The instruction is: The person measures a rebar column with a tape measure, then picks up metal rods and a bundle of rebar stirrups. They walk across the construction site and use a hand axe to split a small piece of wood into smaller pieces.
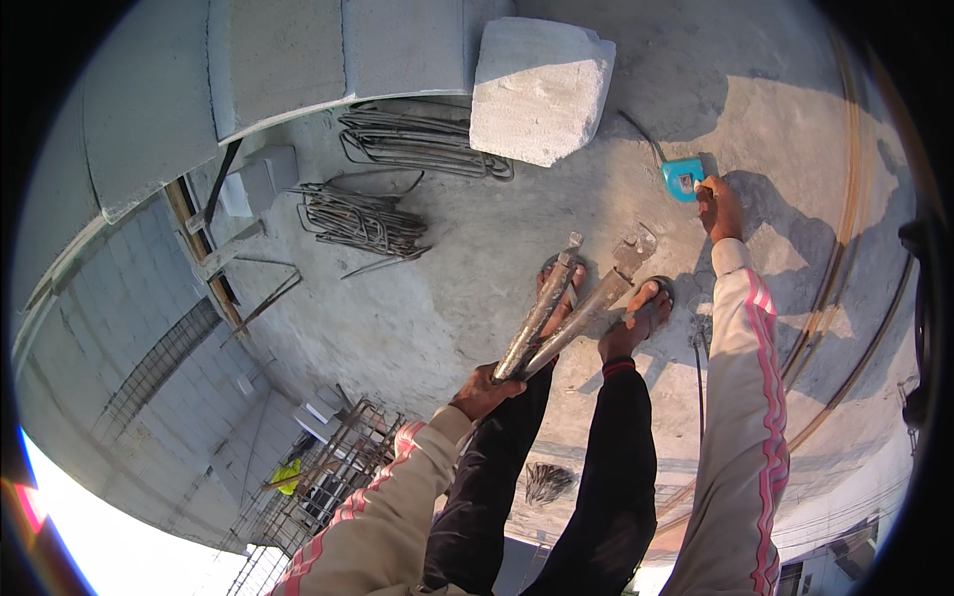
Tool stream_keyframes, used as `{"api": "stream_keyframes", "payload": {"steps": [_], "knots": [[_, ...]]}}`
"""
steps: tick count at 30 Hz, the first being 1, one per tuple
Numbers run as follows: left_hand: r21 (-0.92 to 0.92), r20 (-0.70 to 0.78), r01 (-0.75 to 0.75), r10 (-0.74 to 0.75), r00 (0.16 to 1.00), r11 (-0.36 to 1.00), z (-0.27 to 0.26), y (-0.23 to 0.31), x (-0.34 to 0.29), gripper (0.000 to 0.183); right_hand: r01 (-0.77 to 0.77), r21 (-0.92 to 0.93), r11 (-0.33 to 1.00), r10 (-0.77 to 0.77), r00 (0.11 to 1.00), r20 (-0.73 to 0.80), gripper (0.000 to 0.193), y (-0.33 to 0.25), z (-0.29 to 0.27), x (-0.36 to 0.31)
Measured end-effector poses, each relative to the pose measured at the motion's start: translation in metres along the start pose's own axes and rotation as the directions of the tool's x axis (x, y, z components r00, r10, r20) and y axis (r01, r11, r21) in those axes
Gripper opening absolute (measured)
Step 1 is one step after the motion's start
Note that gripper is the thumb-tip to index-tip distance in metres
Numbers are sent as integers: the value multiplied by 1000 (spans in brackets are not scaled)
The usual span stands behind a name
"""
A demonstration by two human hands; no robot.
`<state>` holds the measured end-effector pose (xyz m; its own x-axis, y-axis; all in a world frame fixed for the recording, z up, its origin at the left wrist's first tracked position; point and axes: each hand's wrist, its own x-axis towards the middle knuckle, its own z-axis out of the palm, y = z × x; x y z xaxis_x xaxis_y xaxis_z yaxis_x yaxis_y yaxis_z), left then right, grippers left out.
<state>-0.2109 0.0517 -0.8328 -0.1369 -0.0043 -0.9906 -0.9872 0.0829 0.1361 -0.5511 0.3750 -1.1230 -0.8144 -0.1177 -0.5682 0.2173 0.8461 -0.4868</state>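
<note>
My left hand [487, 392] is closed around the near ends of two long, worn metal tubes [542, 318], which spread apart toward their far ends. One far end carries a small knob-like tip, the other a wider metal piece; their exact kind I cannot make out. My right hand [722, 211], arm stretched forward, grips a turquoise tape measure [680, 180] by its near right edge. Past the tape measure's far left corner a thin dark strip [641, 134] runs along the concrete; whether it is attached I cannot tell.
Bent rebar stirrups [422, 139] lie beyond my feet, with another bundle [363, 219] to the left. A pale block [542, 89] stands ahead, beside a curved block wall [278, 65]. Long rods [850, 209] cross the right side. A wire bundle [548, 483] lies below my legs.
</note>
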Motion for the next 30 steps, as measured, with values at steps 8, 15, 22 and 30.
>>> {"api": "stream_keyframes", "payload": {"steps": [8,15,22,30], "knots": [[-11,-33,-62,62,998,998,4,7,-7,31,-91,198,976,105,993,-61,20,4,3,-21],[-35,-3,-205,205,979,978,14,11,-25,38,-188,542,819,-13,938,346,8,-8,20,-174],[89,-27,-229,232,972,969,35,32,-59,50,-464,470,751,-170,552,817,55,-109,-37,-341],[304,53,-292,289,956,907,56,63,-120,57,-554,522,648,-93,623,777,51,-184,-116,-412]]}}
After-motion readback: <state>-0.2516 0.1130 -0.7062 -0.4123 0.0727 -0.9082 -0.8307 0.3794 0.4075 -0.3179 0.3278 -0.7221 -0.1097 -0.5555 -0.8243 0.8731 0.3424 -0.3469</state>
